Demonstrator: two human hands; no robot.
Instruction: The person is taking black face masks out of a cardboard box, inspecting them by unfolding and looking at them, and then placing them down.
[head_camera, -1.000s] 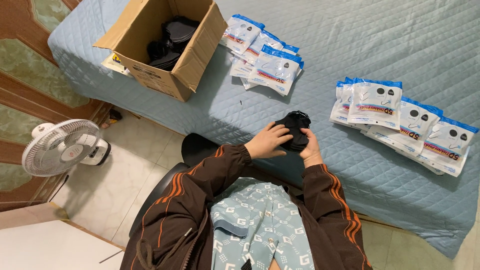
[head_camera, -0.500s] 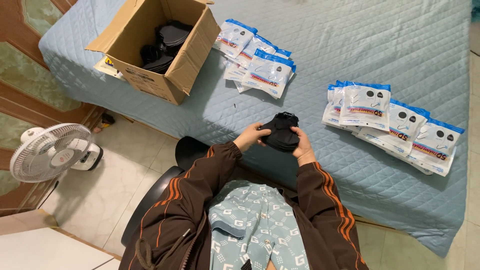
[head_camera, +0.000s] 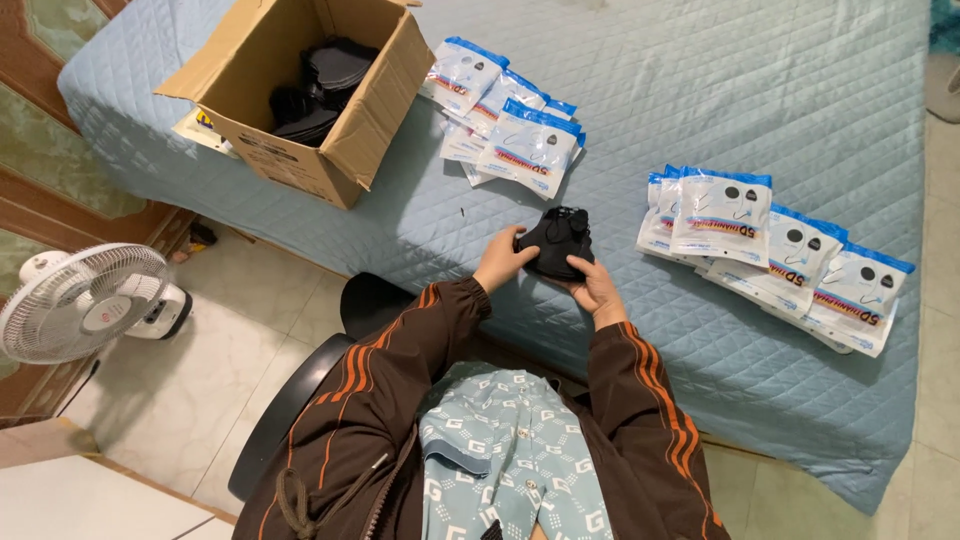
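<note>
Both hands grip a black fabric mask (head_camera: 558, 240) just above the near edge of the bed. My left hand (head_camera: 503, 260) clasps its left side and my right hand (head_camera: 594, 286) holds its lower right. Beyond the mask lies a pile of white and blue plastic pouches (head_camera: 505, 124). A second row of the same pouches (head_camera: 775, 250) sits to the right of my right hand.
An open cardboard box (head_camera: 305, 95) with several black masks inside stands on the blue quilted bed (head_camera: 720, 90) at the far left. A white fan (head_camera: 85, 300) stands on the tiled floor at left. A dark chair (head_camera: 300, 390) is under me.
The view has shifted slightly. My hands have turned the black mask a little between them and stay at the same spot on the bed.
</note>
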